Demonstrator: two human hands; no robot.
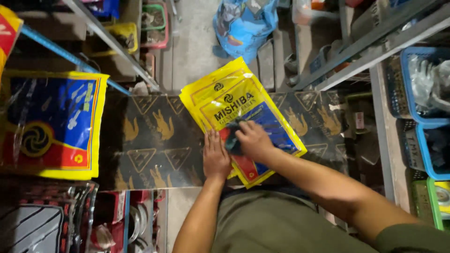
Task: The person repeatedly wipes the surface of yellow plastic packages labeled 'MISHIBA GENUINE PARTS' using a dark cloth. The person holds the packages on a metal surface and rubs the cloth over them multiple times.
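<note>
The yellow packets (pixel 239 112) were kept stacked on the black board (pixel 150 140) under both hands, the left hand (pixel 216 157) pressed open and flat on their edge to steady them while the right hand (pixel 253 140) was curled onto a dark object (pixel 233 140) on top.

This is a crowded parts shop or stockroom. Slanted metal shelf rails (pixel 112 44) run along both sides of a narrow concrete aisle, plastic baskets (pixel 412 84) hold bagged goods, a stuffed blue sack (pixel 241 23) sits on the floor, and yellow retail packets (pixel 234 100) lie on a dark patterned worktop (pixel 150 140).
</note>
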